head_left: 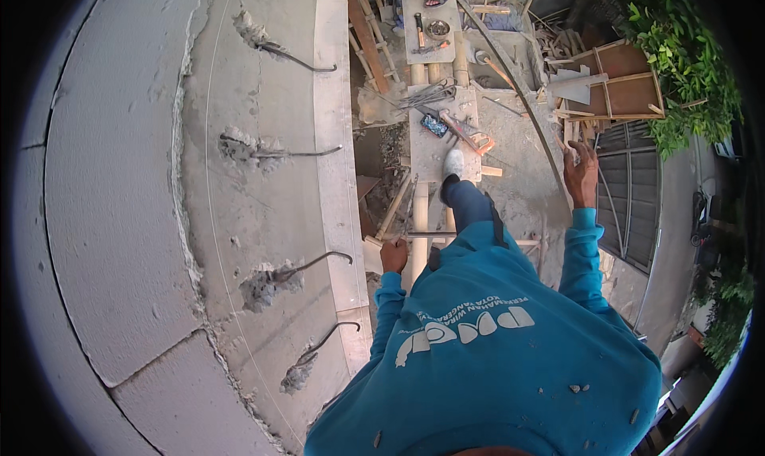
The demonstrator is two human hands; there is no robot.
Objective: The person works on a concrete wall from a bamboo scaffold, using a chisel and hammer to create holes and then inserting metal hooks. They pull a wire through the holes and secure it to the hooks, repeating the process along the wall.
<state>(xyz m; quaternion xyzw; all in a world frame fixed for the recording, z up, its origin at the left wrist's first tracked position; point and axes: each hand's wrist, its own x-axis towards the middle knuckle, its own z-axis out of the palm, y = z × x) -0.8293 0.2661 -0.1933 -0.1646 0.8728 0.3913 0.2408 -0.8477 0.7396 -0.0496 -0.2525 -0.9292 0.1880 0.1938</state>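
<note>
We are holding our hands well apart. Our right hand [582, 173], fingers bent, is the one nearer the long dark pole [530, 103], which is lying just to its left, its long axis running from the far plank's [418, 48] right edge back toward us. Our left hand [394, 255] is showing a fist near a metal bar [430, 234]. We cannot tell whether either is gripping anything.

4 bent rods [299, 152] in grey concrete [271, 197], a bowl [437, 30] on a board [416, 54], green foliage [676, 62]
</note>
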